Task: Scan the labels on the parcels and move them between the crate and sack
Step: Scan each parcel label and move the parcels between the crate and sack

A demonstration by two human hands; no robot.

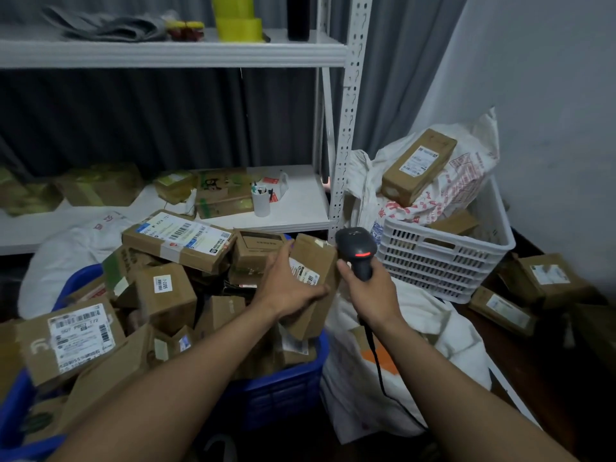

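My left grip (290, 290) curls round a cardboard parcel (320, 258), held tilted above the right end of the blue crate (283, 391), its label facing me. My right grip (370, 291) wraps the handle of the scanner (356, 250), red light lit, just beside the parcel. The white sack (416, 355) lies beneath my right wrist, next to the crate, which is heaped with more parcels (180, 241)

At the centre of the frame the left hand (286, 290) grips a labelled cardboard parcel (320, 258) above the heaped blue crate (283, 391), which fills the lower left. Just beside it the right hand (370, 295) holds a black scanner (358, 251), its red light lit, over a white sack (426, 328). A white crate (443, 261) stands at the right.
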